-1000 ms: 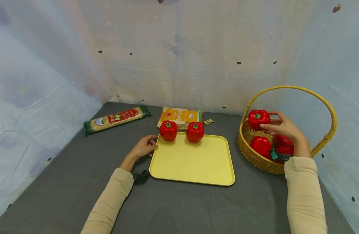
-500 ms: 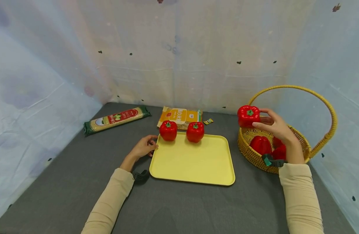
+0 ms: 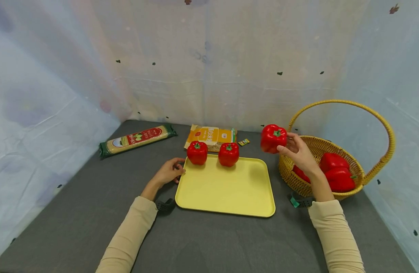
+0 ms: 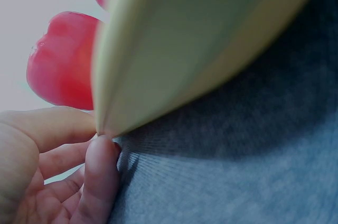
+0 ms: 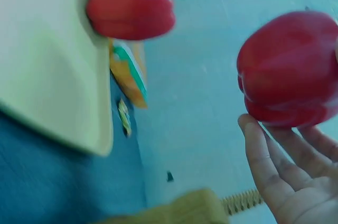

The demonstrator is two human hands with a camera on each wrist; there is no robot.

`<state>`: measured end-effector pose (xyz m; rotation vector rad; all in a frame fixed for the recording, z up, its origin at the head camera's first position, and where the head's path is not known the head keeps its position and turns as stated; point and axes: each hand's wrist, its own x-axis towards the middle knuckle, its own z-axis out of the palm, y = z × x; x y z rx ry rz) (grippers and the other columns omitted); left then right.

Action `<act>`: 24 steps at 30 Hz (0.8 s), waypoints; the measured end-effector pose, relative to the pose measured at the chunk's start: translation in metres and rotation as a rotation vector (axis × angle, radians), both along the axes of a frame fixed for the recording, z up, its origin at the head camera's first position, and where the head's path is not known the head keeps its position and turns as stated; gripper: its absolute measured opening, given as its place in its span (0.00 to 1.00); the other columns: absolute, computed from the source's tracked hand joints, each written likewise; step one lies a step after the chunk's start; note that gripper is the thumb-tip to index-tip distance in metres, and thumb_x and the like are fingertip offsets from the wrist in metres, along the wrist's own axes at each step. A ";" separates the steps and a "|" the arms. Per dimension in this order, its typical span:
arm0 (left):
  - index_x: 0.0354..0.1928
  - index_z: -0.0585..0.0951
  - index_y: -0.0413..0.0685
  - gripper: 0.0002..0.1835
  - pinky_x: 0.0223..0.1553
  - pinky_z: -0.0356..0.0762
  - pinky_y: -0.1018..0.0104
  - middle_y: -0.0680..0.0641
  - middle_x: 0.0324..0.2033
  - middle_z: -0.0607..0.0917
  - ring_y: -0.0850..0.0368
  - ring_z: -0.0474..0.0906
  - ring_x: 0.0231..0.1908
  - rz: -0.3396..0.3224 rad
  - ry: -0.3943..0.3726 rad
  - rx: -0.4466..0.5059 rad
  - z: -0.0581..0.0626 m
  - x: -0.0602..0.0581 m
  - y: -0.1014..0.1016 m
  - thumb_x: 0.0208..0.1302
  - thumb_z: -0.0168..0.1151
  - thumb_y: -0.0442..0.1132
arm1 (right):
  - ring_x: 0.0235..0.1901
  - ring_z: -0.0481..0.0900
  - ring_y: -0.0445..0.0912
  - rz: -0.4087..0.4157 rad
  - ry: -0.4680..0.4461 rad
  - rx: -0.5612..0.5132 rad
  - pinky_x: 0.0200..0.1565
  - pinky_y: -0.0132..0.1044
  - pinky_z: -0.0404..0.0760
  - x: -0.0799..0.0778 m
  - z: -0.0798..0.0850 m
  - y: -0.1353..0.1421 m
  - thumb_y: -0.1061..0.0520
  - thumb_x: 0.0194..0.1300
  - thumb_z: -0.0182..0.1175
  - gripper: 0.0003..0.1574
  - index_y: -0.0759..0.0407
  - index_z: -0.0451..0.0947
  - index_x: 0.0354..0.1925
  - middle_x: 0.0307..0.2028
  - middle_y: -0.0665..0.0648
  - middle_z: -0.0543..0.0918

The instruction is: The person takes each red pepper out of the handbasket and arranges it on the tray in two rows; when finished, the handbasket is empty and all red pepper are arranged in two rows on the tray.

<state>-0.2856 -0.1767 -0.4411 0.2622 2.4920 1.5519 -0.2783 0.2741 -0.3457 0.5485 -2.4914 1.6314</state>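
Note:
In the head view my right hand (image 3: 301, 154) grips a red bell pepper (image 3: 271, 139) with a green stem. It is held up in the air between the yellow tray (image 3: 226, 191) and the wicker basket (image 3: 317, 146). The right wrist view shows fingers along one side of this bell pepper (image 5: 290, 71). My left hand (image 3: 166, 171) pinches the tray's left rim between thumb and finger, also seen in the left wrist view. Two more red bell peppers, a left one (image 3: 197, 152) and a right one (image 3: 228, 154), stand side by side along the tray's far edge.
The basket, with a tall arched handle (image 3: 388, 140), holds red bell peppers (image 3: 337, 178), one partly hidden by my right forearm. Behind the tray lie an orange bag (image 3: 209, 134) and a small yellow packet (image 3: 243, 142). A long green-ended package (image 3: 137, 140) lies back left.
My right hand has lifted the bell pepper out of the basket and carried it left toward the tray. My left hand has stayed at the tray's rim.

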 end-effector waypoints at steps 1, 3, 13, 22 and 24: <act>0.63 0.65 0.35 0.27 0.21 0.78 0.65 0.42 0.34 0.76 0.56 0.72 0.24 0.003 -0.001 0.000 -0.002 -0.001 0.000 0.64 0.58 0.34 | 0.51 0.74 0.39 0.018 -0.002 -0.033 0.45 0.26 0.77 0.000 -0.002 -0.003 0.57 0.66 0.56 0.34 0.57 0.56 0.65 0.58 0.61 0.70; 0.63 0.66 0.35 0.26 0.22 0.78 0.65 0.42 0.33 0.76 0.55 0.72 0.24 0.005 0.004 -0.001 -0.003 -0.002 -0.001 0.64 0.59 0.34 | 0.49 0.75 0.39 0.059 -0.002 -0.088 0.45 0.27 0.78 0.000 -0.006 -0.009 0.60 0.67 0.55 0.34 0.57 0.55 0.67 0.57 0.58 0.72; 0.62 0.66 0.36 0.26 0.22 0.78 0.65 0.42 0.33 0.76 0.56 0.72 0.23 0.006 0.009 0.007 -0.001 0.000 -0.001 0.64 0.58 0.34 | 0.48 0.79 0.53 0.066 -0.025 0.019 0.45 0.33 0.80 0.000 -0.027 -0.024 0.57 0.65 0.58 0.41 0.55 0.49 0.70 0.62 0.65 0.62; 0.62 0.66 0.36 0.26 0.22 0.78 0.65 0.42 0.33 0.76 0.56 0.72 0.23 0.011 0.013 0.006 -0.004 -0.002 -0.001 0.63 0.58 0.34 | 0.60 0.66 0.63 0.058 -0.045 0.147 0.55 0.55 0.71 -0.002 -0.041 -0.034 0.51 0.67 0.56 0.45 0.62 0.46 0.71 0.64 0.68 0.62; 0.62 0.66 0.36 0.25 0.22 0.78 0.65 0.42 0.33 0.76 0.56 0.72 0.23 0.011 0.014 0.007 -0.004 -0.001 -0.001 0.64 0.58 0.33 | 0.58 0.67 0.64 0.062 -0.031 0.164 0.54 0.56 0.72 -0.004 -0.046 -0.036 0.51 0.67 0.56 0.44 0.65 0.46 0.70 0.63 0.69 0.62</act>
